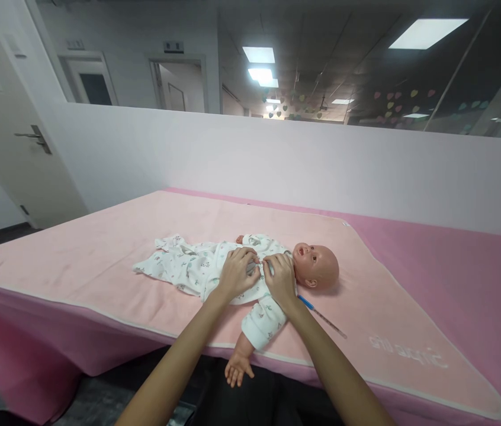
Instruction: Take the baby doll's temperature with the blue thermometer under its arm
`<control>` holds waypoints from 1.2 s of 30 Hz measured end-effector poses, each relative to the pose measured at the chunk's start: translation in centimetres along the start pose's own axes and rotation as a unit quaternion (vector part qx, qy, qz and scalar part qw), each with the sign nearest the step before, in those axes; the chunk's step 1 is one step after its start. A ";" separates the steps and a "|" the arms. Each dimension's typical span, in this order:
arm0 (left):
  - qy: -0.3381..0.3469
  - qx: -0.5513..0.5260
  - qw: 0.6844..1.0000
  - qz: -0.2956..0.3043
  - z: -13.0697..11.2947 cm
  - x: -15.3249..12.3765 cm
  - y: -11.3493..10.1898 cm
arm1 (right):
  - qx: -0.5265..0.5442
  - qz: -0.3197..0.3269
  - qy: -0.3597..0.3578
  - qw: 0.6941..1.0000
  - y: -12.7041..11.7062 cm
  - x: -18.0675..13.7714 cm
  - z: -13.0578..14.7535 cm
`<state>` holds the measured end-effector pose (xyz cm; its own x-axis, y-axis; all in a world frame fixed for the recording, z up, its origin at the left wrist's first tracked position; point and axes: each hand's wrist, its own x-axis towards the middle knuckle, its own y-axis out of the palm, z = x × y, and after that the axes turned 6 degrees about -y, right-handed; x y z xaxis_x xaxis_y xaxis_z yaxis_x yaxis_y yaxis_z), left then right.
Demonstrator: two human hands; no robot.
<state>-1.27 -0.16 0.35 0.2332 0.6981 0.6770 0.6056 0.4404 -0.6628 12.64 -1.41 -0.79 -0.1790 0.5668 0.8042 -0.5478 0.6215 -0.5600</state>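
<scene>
A baby doll (315,264) lies on its back on a pink blanket (99,248), head to the right, dressed in a white patterned sleepsuit (183,267). My left hand (236,273) and my right hand (279,278) rest on the doll's chest, fingers curled and pinching the suit's front edges where they meet. One doll arm (250,343) sticks out toward me over the table edge. A thin blue-tipped thermometer (321,315) lies on the blanket just right of my right wrist.
The blanket covers a darker pink padded table (455,260) against a low white partition (277,160). A door with a handle (32,139) stands at the left. Glass walls and ceiling lights lie beyond.
</scene>
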 end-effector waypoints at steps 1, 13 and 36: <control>0.001 0.001 1.000 0.002 0.0 0.0 0.0 | 0.001 0.001 0.001 1.000 0.0 0.0 0.0; 0.030 0.020 0.999 0.006 0.5 -1.0 -1.5 | 0.015 -0.033 0.029 0.999 0.5 -0.4 -0.9; -0.049 0.027 0.997 -0.050 2.2 -3.0 -2.1 | 0.086 0.018 -0.070 0.994 1.7 1.0 3.1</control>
<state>-4.89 -1.96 -1.03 0.0955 0.6997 0.7080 0.5793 0.5393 -0.6112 9.01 -1.46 -0.35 -0.3065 0.4976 0.8114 -0.6688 0.4940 -0.5556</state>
